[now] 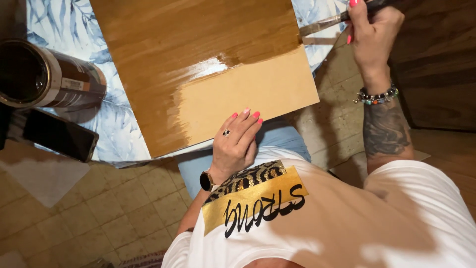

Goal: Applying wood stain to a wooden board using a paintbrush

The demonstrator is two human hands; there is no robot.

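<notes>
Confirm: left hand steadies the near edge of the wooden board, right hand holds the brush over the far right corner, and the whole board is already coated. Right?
Not quite. The head view shows the wooden board only partly coated: the near right section is bare and matte. The left hand and the right hand with the brush are as stated.

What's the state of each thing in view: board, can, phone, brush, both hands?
board: mostly stained dark and glossy, near corner bare
can: open, no lid on it
phone: screen dark, lying flat by the can
brush: held, off the board's right edge
right hand: closed on the brush handle
left hand: fingertips pressing the board's near edge
</notes>
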